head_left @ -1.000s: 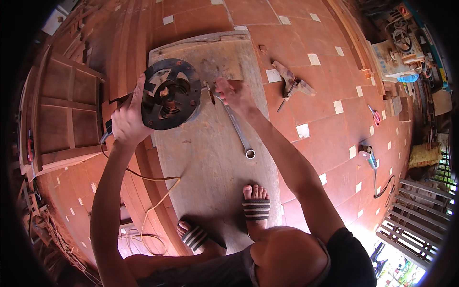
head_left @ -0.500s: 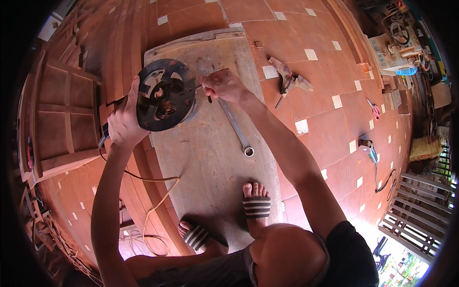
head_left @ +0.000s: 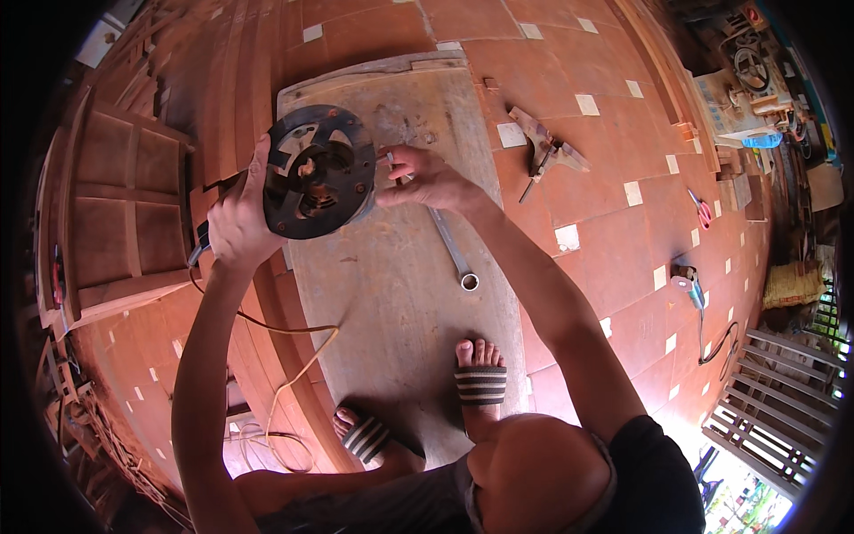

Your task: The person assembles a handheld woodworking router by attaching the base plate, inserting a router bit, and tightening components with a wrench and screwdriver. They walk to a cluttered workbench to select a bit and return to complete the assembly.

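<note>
My left hand [head_left: 236, 222] grips the body of a power tool with a round dark base plate [head_left: 318, 171], held tilted up over a wooden board [head_left: 391, 294]. A yellowish cord [head_left: 285, 334] runs down from the tool. My right hand [head_left: 425, 178] is at the base plate's right edge, its fingers pinched on a small part there that I cannot make out. A long metal spanner [head_left: 452, 254] lies on the board just below my right hand.
A wooden panelled frame [head_left: 116, 214] lies at the left on stacked planks. On the tiled floor to the right are wood offcuts [head_left: 543, 147], scissors [head_left: 700, 209] and a small tool [head_left: 687, 285]. My sandalled feet [head_left: 480, 383] stand on the board's near end.
My left hand has tilted and shifted the tool slightly. My right hand has stayed at the base plate's right edge, working its fingers there.
</note>
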Demonstrator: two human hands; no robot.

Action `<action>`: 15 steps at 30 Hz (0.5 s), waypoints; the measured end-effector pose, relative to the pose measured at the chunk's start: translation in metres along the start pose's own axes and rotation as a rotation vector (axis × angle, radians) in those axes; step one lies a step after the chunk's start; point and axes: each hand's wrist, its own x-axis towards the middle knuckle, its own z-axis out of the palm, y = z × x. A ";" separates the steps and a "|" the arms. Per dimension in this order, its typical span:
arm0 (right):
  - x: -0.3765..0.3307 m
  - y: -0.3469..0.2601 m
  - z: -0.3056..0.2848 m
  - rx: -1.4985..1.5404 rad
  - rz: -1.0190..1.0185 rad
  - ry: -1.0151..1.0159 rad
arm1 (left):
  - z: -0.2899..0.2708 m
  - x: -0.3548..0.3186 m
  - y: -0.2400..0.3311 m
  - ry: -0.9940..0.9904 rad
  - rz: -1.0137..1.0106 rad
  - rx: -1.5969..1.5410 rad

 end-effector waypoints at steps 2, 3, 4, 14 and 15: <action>0.004 0.004 0.023 -0.195 -0.021 -0.009 | -0.003 -0.002 -0.002 -0.022 -0.021 0.011; 0.010 0.006 0.036 -0.297 -0.055 -0.003 | -0.002 -0.003 -0.002 -0.018 -0.024 -0.003; 0.016 0.011 0.045 -0.404 -0.089 0.008 | -0.001 -0.001 0.000 -0.010 -0.025 -0.022; 0.037 0.029 0.074 -0.256 -0.182 0.150 | -0.013 0.022 -0.023 -0.169 -0.102 -0.034; 0.023 0.015 0.072 -0.141 -0.137 0.072 | -0.019 0.028 -0.021 -0.227 -0.188 -0.073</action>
